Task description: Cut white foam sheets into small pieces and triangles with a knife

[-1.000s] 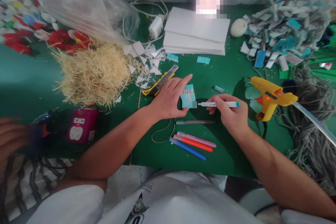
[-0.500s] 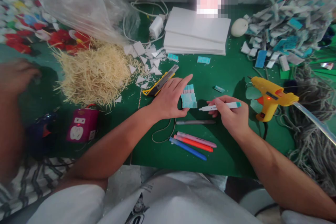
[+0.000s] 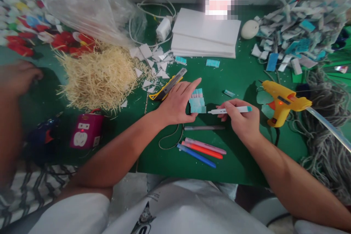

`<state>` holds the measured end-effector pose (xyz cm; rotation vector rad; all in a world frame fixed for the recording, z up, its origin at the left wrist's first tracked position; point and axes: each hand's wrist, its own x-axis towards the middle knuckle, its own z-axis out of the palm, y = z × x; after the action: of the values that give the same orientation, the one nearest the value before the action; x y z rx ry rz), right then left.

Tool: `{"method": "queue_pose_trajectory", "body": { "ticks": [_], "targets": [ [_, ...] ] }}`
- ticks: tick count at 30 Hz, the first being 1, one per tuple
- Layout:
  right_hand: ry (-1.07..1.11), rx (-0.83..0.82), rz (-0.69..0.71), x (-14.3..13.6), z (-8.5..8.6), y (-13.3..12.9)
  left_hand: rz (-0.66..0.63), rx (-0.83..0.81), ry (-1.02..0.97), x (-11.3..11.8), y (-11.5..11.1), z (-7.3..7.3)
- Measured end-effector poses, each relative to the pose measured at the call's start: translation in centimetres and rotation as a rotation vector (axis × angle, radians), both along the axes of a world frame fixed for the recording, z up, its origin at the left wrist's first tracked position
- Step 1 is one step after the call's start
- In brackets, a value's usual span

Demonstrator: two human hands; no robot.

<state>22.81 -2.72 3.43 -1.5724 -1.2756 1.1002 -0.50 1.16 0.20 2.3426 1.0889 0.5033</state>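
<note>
Compared with a second ago, we find the white marker (image 3: 219,111) drawn slightly away from the near right corner of the teal pieces (image 3: 197,105); its tip now stands just beside them, a thin gap of green desk (image 3: 238,78) apparently between. To us that reads as a small pause in the colouring, with no stroke being laid at this moment. Half a second ago the tip sat a touch nearer our side, so the shift since then is slight. Our left hand (image 3: 177,102) has not moved: its grip is wide, thumb at the near edge of the pieces and forefinger stretched out past their far end, and we cannot tell whether the hidden fingers press on them. The pieces lie at the middle of the desk, just right of that palm. Our right hand (image 3: 244,119) has a narrow grip, closed round the marker's barrel, the tip pointing left. Beyond the left hand and close against it lies the yellow cutter (image 3: 168,87), and on the near side we see the grey pen (image 3: 204,128), then the pink, red and blue pens (image 3: 197,156). At the far left, a co-worker's hand (image 3: 22,76), low and blurred a second ago, is now farther up beside the straw heap (image 3: 95,76).
</note>
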Motion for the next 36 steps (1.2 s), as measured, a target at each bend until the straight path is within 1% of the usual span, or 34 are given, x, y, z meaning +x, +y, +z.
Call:
{"method": "queue_pose_trajectory", "body": {
  "ticks": [13, 19, 24, 29, 36],
  "targets": [
    [0.022, -0.006, 0.009, 0.1, -0.2, 0.1, 0.0, 0.019, 0.003, 0.0, 0.0, -0.1],
    [0.043, 0.031, 0.029, -0.1, -0.4, 0.0, 0.001, 0.02, 0.003, 0.0, 0.0, -0.1],
    [0.045, 0.019, 0.016, 0.0, -0.7, -0.1, 0.01, 0.002, 0.012, 0.0, 0.0, 0.0],
    [0.071, 0.01, -0.008, -0.1, -1.1, 0.0, 0.006, 0.019, 0.003, 0.0, -0.1, -0.1],
    [0.026, 0.038, 0.033, 0.0, -0.7, 0.0, 0.001, 0.027, -0.006, -0.1, 0.0, -0.3]
  ]
}}
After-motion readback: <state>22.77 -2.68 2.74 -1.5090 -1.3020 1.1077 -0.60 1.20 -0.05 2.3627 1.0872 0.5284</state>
